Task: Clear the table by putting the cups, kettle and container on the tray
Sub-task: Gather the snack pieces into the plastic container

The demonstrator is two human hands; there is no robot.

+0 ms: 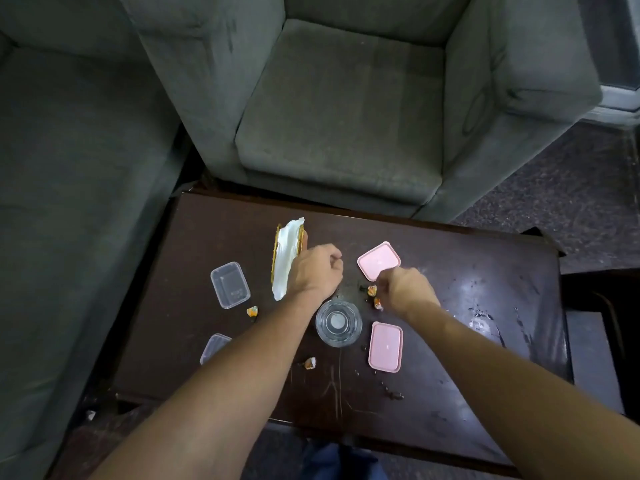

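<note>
Grey upholstered armchair [346,109] fills the far side of the view, w/ part of a grey sofa [69,168] to its left, and a dark wooden table [467,271] sits just in front of the chair. Using the clear glass cup [338,323] as the landmark — it stands upright near the table's middle, seen from above: left hand [317,271] is just beyond it and slightly left, fingers curled into a loose fist; can't tell if anything is inside. Beside that hand, farther left, a white-lined tray w/ a gold edge [285,258] looks tipped up on its side, the hand's far edge against or just in front of it. Right hand [407,289] is beyond-right of the cup, fingers bunched downward near the table surface; whether they pinch something can't be told. Two small orange-and-white wrappers [372,290] lie between the cup and that hand. One pink lid [379,260] lies flat beyond the right hand, touching or just under its fingertips; a second pink lid [385,346] lies just right of the cup. Left of the cup, well apart, a clear plastic container [230,285] sits open-side up — a second clear container [214,348] nearer the viewer is partly hidden by the left forearm. Another wrapper [252,311] lies between the cup and the far container, and one more [310,363] on the near side of the cup. Dark crumbs dot the tabletop right of the cup.
</note>
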